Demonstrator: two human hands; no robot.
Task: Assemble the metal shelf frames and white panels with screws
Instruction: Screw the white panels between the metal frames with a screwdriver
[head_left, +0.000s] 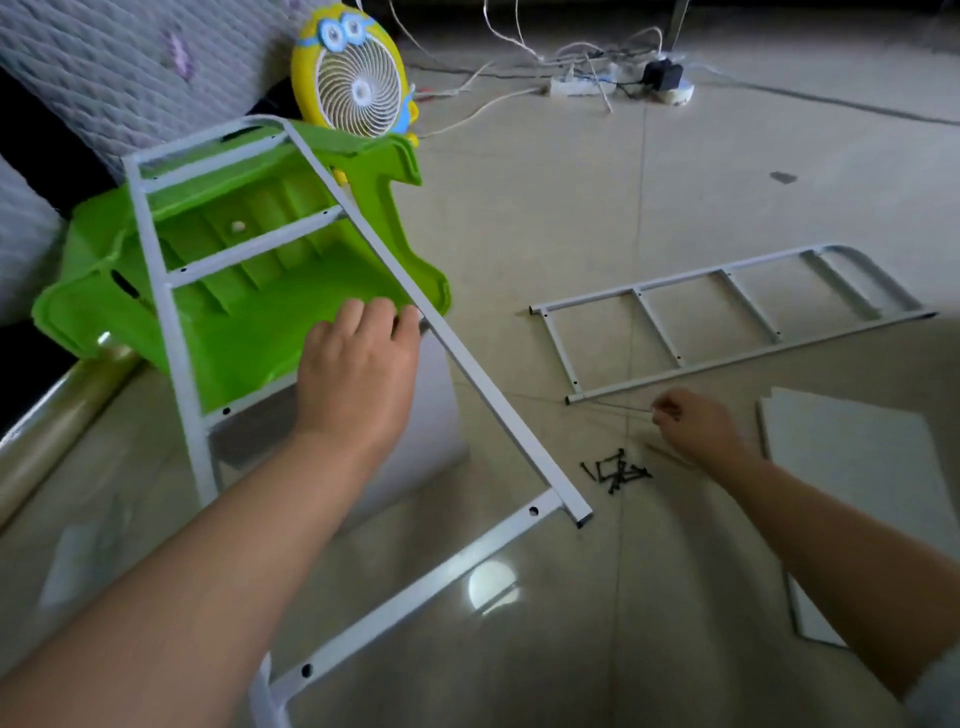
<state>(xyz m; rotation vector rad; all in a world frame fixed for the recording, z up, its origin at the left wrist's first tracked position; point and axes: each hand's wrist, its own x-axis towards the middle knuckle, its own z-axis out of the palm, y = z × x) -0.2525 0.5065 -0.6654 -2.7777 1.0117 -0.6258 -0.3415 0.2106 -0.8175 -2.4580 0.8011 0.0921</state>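
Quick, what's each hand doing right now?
Left hand: fingers curled over the top edge of the upright white panel.
Right hand: pinching a thin item, too small to identify.

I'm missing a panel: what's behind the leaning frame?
A green stool and a white panel, its top held by the left hand. The forearm hides the panel's middle.
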